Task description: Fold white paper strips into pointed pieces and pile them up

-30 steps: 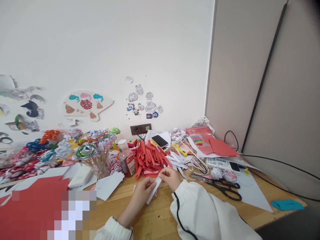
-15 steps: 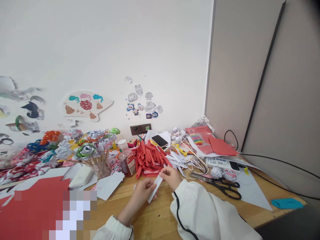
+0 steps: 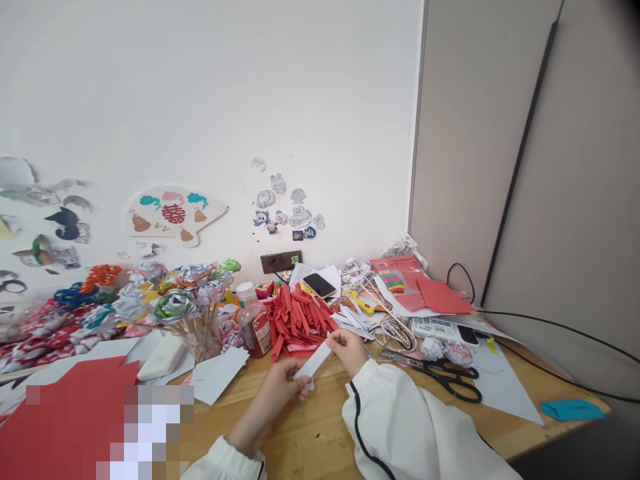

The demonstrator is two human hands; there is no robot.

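Observation:
A narrow white paper strip (image 3: 314,363) is held between both of my hands just above the wooden table (image 3: 320,433). My left hand (image 3: 280,390) pinches its lower end. My right hand (image 3: 350,350) pinches its upper end, close to a pile of folded red paper strips (image 3: 297,319). Both arms wear white sleeves with a dark line. Loose white strips (image 3: 353,320) lie just beyond my right hand.
Black scissors (image 3: 453,380) lie right of my right arm. A bunch of paper flowers on sticks (image 3: 180,300), a small bottle (image 3: 253,320), a phone (image 3: 320,285), red sheets (image 3: 435,293), a large red sheet (image 3: 65,407) and a teal piece (image 3: 570,409) crowd the table. Cables run along the right.
Both hands have lifted and tilted the white strip flatter, my right hand shifting slightly right and up. The camera view dipped a little.

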